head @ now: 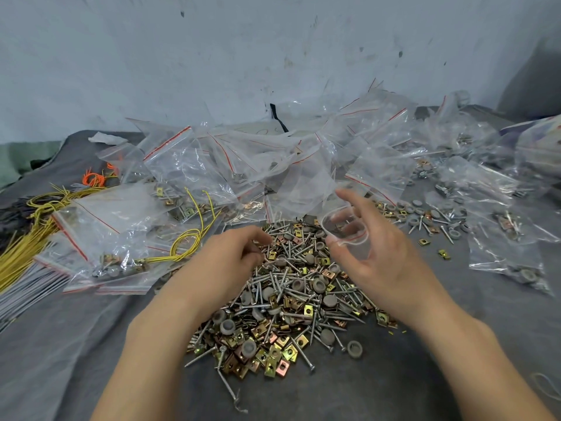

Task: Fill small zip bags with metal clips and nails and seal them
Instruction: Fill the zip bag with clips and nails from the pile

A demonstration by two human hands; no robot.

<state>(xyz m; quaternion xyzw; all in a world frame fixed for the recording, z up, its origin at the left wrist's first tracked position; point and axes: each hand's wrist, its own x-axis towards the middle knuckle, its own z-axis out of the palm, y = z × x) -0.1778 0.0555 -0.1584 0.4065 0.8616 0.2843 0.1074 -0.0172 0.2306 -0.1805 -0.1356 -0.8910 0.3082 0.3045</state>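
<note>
2 bare forearms reach forward. Left grip (pixel 233 253) lies palm down, fingers curled, their hold hidden. Right grip (pixel 373 250), raised higher, curves fingers and thumb round a clear zip bag (pixel 352 235).

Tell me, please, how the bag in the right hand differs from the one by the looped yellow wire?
The held bag is in the right hand; the left bag lies on the table. The held bag's mouth gapes round; the left bag's is flat. The held bag looks empty; the left bag holds clips. Both are clear plastic.
</note>
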